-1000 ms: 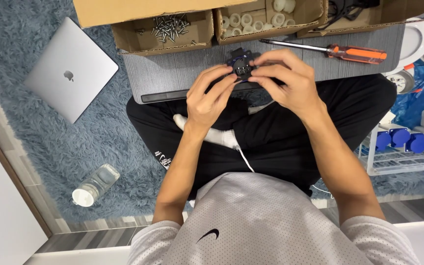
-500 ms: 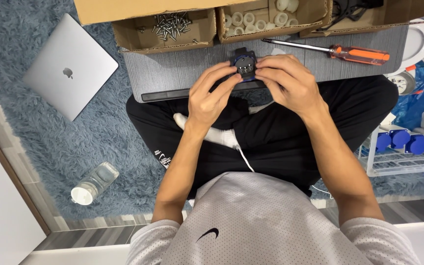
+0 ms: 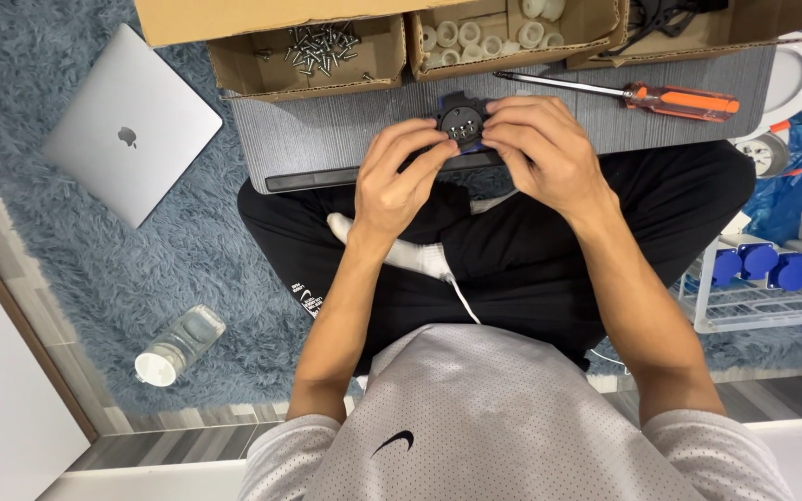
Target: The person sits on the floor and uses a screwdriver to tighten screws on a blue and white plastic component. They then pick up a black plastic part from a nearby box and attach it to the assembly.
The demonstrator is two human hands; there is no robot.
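Black round plug part (image 3: 461, 122) pinched between both our hands, resting on grey counter (image 3: 327, 139) across our lap. Left hand (image 3: 401, 181) closed on its near-left edge; right hand (image 3: 540, 148) curled over right side, likely steadying it face-up. Orange-handled screwdriver (image 3: 661, 96) just beyond right hand. Box of screws (image 3: 313, 46) beyond left hand, within easy reach. Laptop (image 3: 127, 125) far left on rug.

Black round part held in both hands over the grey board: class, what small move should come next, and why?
Probably a reach with the right hand for a screw from the box of screws. The black round part sits pinched between both hands, the left hand could steady it, and the orange-handled screwdriver lies unused on the grey board.
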